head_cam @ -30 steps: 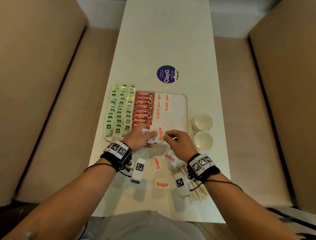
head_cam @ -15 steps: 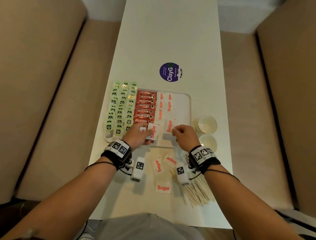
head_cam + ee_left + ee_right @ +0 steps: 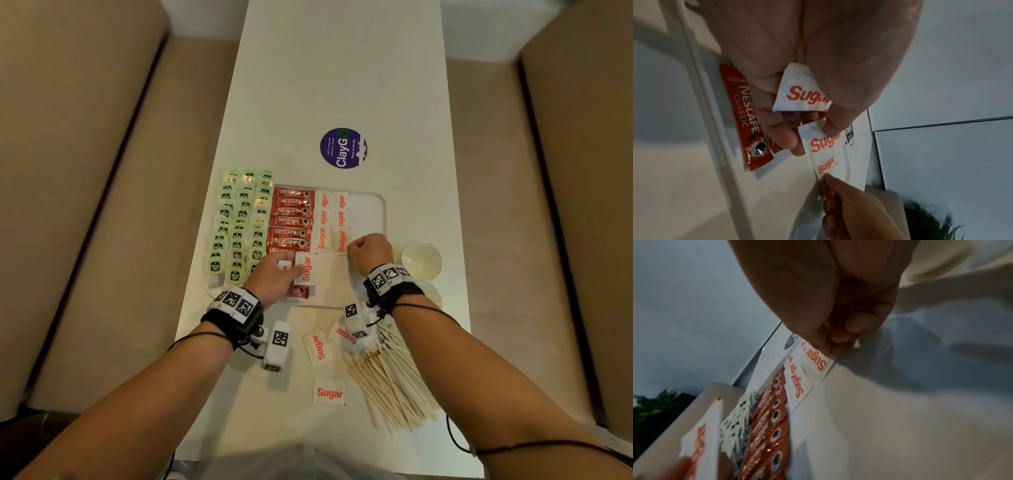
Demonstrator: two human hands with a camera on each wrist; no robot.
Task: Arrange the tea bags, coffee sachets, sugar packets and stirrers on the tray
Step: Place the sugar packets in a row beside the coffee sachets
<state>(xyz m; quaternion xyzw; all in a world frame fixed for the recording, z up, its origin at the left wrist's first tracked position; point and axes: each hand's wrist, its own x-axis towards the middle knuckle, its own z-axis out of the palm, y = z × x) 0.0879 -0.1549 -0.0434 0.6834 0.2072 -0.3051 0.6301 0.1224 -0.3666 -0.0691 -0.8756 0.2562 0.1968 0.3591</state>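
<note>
Pinched between the left hand's [image 3: 278, 279] thumb and fingers were two sugar packets [image 3: 802, 93], each printed "Sugar" in red, held over the tray's [image 3: 371, 219] lower middle part. At centre frame in the head view, the right hand [image 3: 370, 251] was curled, its fingertips [image 3: 835, 339] nipping the corner of a placed packet [image 3: 815, 361] at the near end of the right sugar column.

On the tray, green tea bags [image 3: 239, 226] filled the left side in three columns; their dark labels were too small to read. Red sachets [image 3: 291, 217] marked "NESCAFE CLASSIC" lay stacked next, then two columns of "Sugar" packets [image 3: 322, 222]. One more sachet [image 3: 750, 120] lay partly hidden under the left hand.

Low in the frame, on the table [image 3: 342, 85], three loose packets [image 3: 329, 393] lay beside a heap of wooden stirrers [image 3: 390, 380]. A purple round sticker [image 3: 343, 148] reading "ClayGO" sat above the tray. Two white cups [image 3: 421, 261] stood at the tray's right, the nearer largely hidden by the wrist.
</note>
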